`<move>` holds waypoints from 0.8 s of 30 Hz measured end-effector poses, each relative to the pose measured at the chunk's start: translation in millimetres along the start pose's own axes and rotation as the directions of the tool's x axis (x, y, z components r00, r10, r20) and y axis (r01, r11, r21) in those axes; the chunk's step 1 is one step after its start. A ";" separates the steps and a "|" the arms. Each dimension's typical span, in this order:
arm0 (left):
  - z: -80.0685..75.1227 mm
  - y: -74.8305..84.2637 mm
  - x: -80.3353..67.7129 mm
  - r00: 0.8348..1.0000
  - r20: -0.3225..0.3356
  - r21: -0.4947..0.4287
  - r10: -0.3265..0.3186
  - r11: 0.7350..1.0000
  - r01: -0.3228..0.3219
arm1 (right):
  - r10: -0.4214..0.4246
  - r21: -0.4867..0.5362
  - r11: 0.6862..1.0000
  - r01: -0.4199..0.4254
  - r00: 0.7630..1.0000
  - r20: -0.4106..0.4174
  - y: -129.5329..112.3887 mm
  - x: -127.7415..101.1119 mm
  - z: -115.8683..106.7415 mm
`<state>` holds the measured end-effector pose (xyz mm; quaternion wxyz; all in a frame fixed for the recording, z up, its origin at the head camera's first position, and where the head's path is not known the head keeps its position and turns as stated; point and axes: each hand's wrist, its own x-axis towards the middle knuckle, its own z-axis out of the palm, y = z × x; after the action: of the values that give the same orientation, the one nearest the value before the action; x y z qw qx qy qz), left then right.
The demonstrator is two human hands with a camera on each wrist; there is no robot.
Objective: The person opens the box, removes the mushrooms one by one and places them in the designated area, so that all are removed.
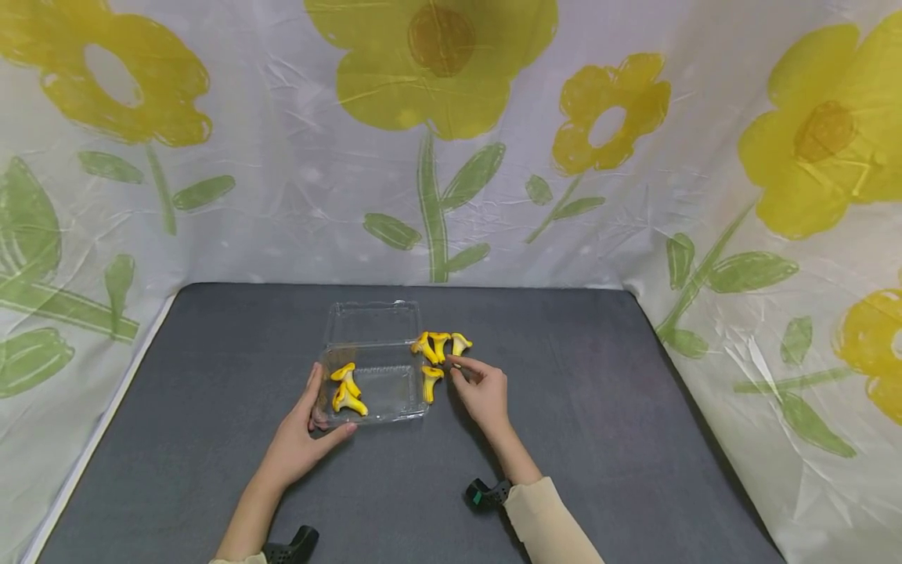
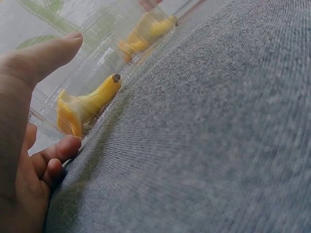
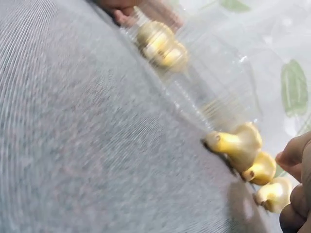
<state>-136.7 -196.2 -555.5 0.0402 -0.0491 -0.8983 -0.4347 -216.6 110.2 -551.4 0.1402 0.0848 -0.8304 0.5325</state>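
A clear plastic clamshell box [image 1: 377,413] lies on the table with its lid [image 1: 373,323] folded back. My left hand [image 1: 299,442] holds the box's near left corner, fingers along the side and thumb at the front. Two yellow chanterelle mushrooms [image 1: 348,401] lie inside at the left. Several more sit to the right of the box: one chanterelle [image 1: 432,382] beside its wall and a small row of chanterelles [image 1: 440,343] farther back. My right hand [image 1: 485,395] reaches toward that row, thumb and index finger slightly apart near the rightmost mushroom [image 1: 460,343]. No mushroom shows between those fingertips.
A dark grey cloth covers the table [image 1: 599,439]. Behind and at both sides hangs a white curtain [image 1: 282,196] with yellow flowers. Each wrist wears a black camera mount, such as the right mount [image 1: 486,495].
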 end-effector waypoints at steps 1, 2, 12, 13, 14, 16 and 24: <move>0.0 0.2 0.3 1.000 -0.003 0.001 0.001 1.000 -0.001 | 0.003 0.012 1.000 -0.003 1.000 -0.004 -1.9 1.1 -0.8; -0.1 0.4 0.5 1.000 -0.002 0.004 -0.001 1.000 0.001 | 0.003 0.019 1.000 -0.003 1.000 -0.007 -3.7 2.3 -1.3; 1.4 -0.1 0.7 1.000 -0.009 0.003 0.012 1.000 -0.012 | -0.047 0.038 0.998 0.046 0.999 0.005 -33.1 22.0 4.3; 1.4 -0.1 0.4 1.000 -0.008 0.000 0.011 1.000 -0.011 | -0.052 0.038 0.998 0.052 0.999 0.016 -36.7 23.9 6.2; 1.5 -0.2 0.3 1.000 -0.008 -0.003 0.009 1.000 -0.009 | -0.057 0.045 0.997 0.056 0.998 0.026 -40.6 25.7 8.2; 1.5 0.0 0.2 1.000 -0.009 -0.005 0.003 1.000 -0.003 | -0.068 0.048 0.997 0.066 0.997 0.040 -47.4 28.6 13.0; 0.7 0.9 0.6 1.000 0.003 -0.004 -0.007 1.000 0.007 | -0.120 0.100 0.989 0.111 0.989 0.085 -67.1 32.7 35.8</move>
<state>-137.2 -195.0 -555.1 0.0371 -0.0467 -0.8977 -0.4366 -233.2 49.9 -497.2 0.1286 0.1636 -0.8034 0.5579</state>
